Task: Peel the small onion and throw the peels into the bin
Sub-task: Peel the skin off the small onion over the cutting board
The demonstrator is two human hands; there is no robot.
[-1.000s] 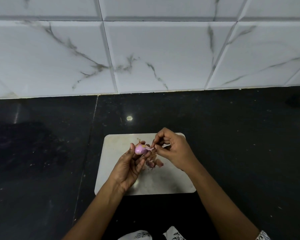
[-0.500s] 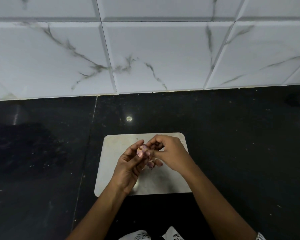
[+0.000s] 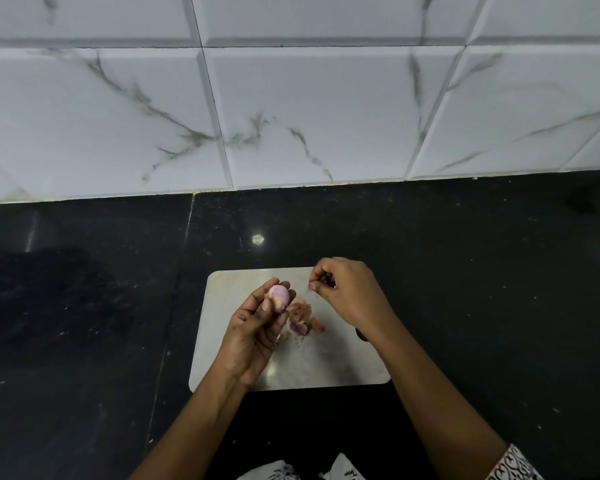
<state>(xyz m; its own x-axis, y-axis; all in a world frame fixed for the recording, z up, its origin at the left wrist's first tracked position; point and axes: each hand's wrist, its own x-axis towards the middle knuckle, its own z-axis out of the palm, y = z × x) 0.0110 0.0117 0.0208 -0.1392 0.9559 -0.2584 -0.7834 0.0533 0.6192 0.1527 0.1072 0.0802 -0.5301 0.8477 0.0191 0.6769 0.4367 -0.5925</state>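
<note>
The right hand (image 3: 347,294) now sits apart from the onion (image 3: 278,299) it was picking at a moment ago, pinching what looks like a wisp of skin (image 3: 308,289). The left hand (image 3: 253,327) grips the nearly bare onion, with the peels (image 3: 300,315) heaped between the hands. Binning comes next, I'd judge.

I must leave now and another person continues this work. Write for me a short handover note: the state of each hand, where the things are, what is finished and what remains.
Left hand: holds the small onion in its fingertips, above the board.
Right hand: apart from the onion, fingertips pinched together; whether a shred of skin is between them is too small to tell.
Peels: a loose pile on the board, beside the left hand.
Done: onion mostly bare and pink.
Left: check for the last dry skin, then gather the peels for the bin, which is not in view.
</note>
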